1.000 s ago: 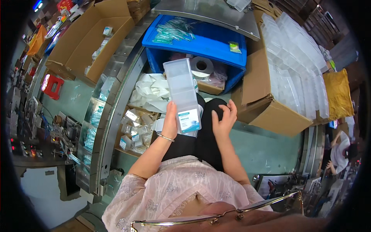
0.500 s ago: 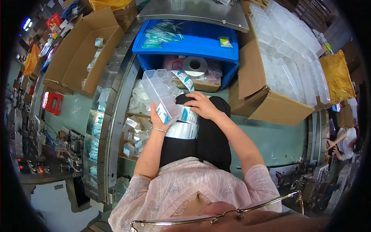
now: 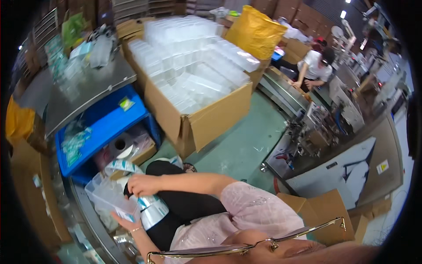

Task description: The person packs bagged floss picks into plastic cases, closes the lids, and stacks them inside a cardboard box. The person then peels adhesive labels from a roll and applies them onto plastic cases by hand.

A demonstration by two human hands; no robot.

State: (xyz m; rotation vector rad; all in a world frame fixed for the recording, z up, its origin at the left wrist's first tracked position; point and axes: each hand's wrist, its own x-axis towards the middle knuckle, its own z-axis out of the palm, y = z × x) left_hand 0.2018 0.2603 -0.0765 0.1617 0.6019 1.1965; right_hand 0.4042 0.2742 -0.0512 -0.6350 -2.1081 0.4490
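A clear plastic divided box (image 3: pixel 105 192) tilts over my lap at the lower left, with a blue-and-white label on its near end. Gripping that end from beneath is my left hand (image 3: pixel 126 221), fingers wrapped round it. Just beside the box, my right hand (image 3: pixel 145 185) has its fingers bunched together on a strip of blue-and-white labels (image 3: pixel 123 166). The strip passes under the fingers, so their exact grip is partly hidden. A shiny backing band with labels (image 3: pixel 154 212) lies over my dark trousers.
A large carton (image 3: pixel 220 123) heaped with clear plastic boxes stands ahead. Left of it is a blue bin (image 3: pixel 105 141) on its side, with a white roll (image 3: pixel 125 149) inside. A machine (image 3: pixel 314 132) occupies the right; another person (image 3: pixel 314 68) sits beyond. A yellow sack (image 3: pixel 255 33) stands behind.
My view has swung to the right, so the box and both hands now appear lower left. The right hand's fingers, stretched over the labels before, are now drawn together.
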